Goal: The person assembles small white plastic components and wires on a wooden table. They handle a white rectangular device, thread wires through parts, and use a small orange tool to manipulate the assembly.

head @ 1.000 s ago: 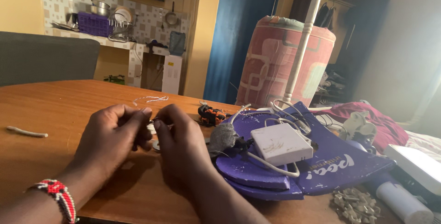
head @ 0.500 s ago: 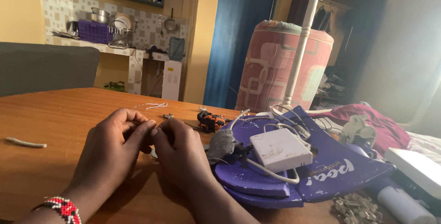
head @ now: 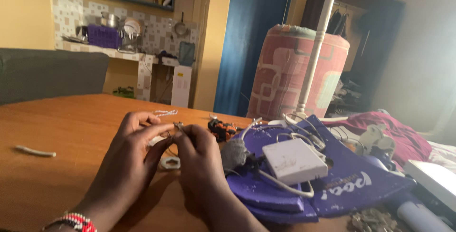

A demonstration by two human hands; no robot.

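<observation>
On the wooden table (head: pixel 61 175) at frame centre, your left hand (head: pixel 135 151) and right hand (head: pixel 199 160) pinch a tiny metal piece (head: pixel 179 126); loosen either pinch and it could drop among the clutter.

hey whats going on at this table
A person sits at a wooden table with both hands together, pinching a small metal piece between the left hand and right hand. A small white ring lies on the table just below the fingers. To the right, a white box with cables rests on a purple bag.
</observation>
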